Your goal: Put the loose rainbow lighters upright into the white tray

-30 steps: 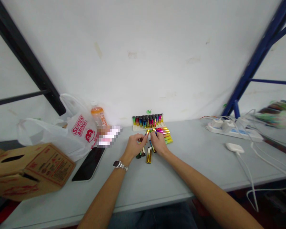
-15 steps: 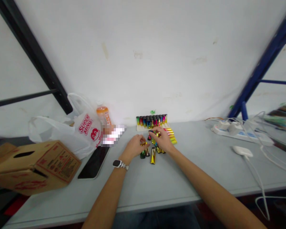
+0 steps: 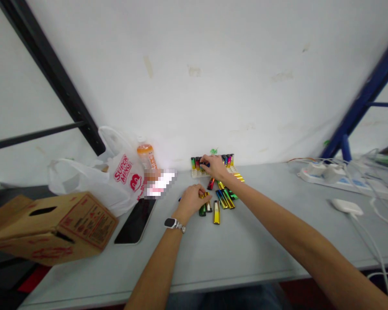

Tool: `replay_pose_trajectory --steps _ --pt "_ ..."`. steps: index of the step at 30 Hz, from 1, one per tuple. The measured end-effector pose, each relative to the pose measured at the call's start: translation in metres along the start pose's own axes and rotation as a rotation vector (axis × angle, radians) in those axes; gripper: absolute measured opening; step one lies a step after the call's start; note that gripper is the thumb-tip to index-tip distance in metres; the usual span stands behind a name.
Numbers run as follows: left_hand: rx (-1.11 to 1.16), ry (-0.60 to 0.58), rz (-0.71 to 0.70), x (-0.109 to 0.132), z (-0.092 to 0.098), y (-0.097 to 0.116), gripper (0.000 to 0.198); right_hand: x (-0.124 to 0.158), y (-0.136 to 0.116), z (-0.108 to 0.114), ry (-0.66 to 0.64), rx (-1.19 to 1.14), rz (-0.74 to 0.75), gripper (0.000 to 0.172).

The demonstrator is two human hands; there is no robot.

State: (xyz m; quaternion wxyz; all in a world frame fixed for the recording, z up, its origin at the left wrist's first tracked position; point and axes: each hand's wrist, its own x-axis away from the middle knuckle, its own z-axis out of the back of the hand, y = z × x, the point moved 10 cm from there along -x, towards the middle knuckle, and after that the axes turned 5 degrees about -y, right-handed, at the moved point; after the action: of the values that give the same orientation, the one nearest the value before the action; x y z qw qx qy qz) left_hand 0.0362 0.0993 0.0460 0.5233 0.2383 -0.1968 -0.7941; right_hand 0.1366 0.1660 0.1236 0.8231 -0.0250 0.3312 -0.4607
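Observation:
Shiny coloured lighters stand upright in rows in a white tray [image 3: 198,174] against the wall. Over these rows, my right hand [image 3: 215,165] is closed in a pinch on a dark-topped lighter [image 3: 204,164], and it hides the middle of the tray. Nearer to me, my left hand [image 3: 190,199] is closed around a gold lighter [image 3: 205,196]. Just below its fingers a green lighter [image 3: 202,210] lies on the table. Several loose lighters lie to the right, among them a gold one [image 3: 216,213] and a red one [image 3: 211,184].
On the left are a cardboard box [image 3: 80,224], a white plastic bag [image 3: 93,183], a phone-like black slab [image 3: 136,221] and an orange drink bottle [image 3: 146,156]. To the right lie a power strip [image 3: 352,183] and a white charger [image 3: 347,206] with cables. The table's front edge [image 3: 239,282] runs close to me.
My right hand has moved from the loose lighters up and back to the tray, with a lighter in its fingers. My left hand stays by the gold lighters. The view has shifted slightly.

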Motion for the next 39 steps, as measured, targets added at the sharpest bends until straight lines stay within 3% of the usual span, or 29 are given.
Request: replay_pose_trajectory --steps 4,11,19,24,27,30,35,39 --pt "-0.071 0.013 0.021 0.001 0.004 0.003 0.029 -0.006 0.006 -0.005 -0.041 0.143 -0.019 0.017" --pt "-0.184 0.045 0.062 0.005 0.010 0.006 0.032 -0.009 0.014 -0.005 -0.096 0.185 -0.010 0.016" --pt "-0.233 0.098 0.085 0.006 0.009 0.014 0.021 0.002 0.004 0.010 -0.011 0.290 -0.050 0.029" --pt "-0.223 0.136 0.019 0.004 0.011 0.023 0.015 0.028 -0.008 0.021 0.091 0.195 -0.097 0.033" --pt "-0.077 0.207 -0.055 0.004 0.021 0.028 0.017 0.052 -0.010 0.027 0.152 0.006 -0.130 0.026" --pt "0.165 0.220 -0.101 0.004 0.025 0.030 0.023 0.072 -0.010 0.021 0.116 -0.266 -0.145 0.031" --pt "0.644 0.260 -0.136 0.001 0.020 0.030 0.029 0.094 -0.008 -0.001 0.020 -0.724 -0.236 0.040" --pt "0.946 0.270 -0.083 -0.001 0.009 0.026 0.038 0.101 -0.014 -0.008 -0.034 -0.898 -0.287 0.043"
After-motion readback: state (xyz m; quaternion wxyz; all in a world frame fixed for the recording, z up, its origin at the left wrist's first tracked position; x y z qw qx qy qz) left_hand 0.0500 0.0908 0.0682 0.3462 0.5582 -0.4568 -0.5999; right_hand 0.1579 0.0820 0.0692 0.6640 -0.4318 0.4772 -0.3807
